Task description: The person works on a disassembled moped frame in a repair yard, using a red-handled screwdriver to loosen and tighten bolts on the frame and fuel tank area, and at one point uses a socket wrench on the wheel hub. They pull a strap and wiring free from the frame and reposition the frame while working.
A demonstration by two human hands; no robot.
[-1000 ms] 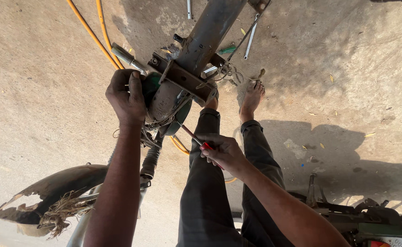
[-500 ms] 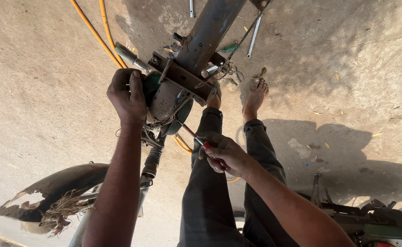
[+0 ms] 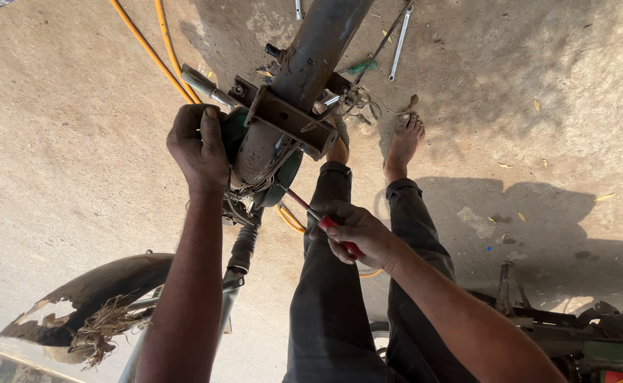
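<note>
Head view looks straight down on a concrete floor, sunlit, with a hard shadow at the right. Across the top runs a thick grey metal tube, part of a stripped motorcycle frame, with a rusty bracket clamped across it. Lower left lies a torn black mudguard with dry grass caught in it. The person's dark trouser legs run down the middle, one bare foot flat on the floor. Two yellow hoses cross the upper left, and a spanner lies near the top.

The left hand is closed around a green round housing just beside the tube, fingers wrapped over its edge, steadying it. The right hand is closed on the red handle of a screwdriver; its thin shaft angles up and its tip goes in under the housing, among a bunch of loose wires.

As I judge it, the main risk is the tip slipping off whatever it bears on and nicking the wires or jabbing the left hand close by; too much push at this slant would cause that. The housing could also twist in the grip if the left hand slackens.
</note>
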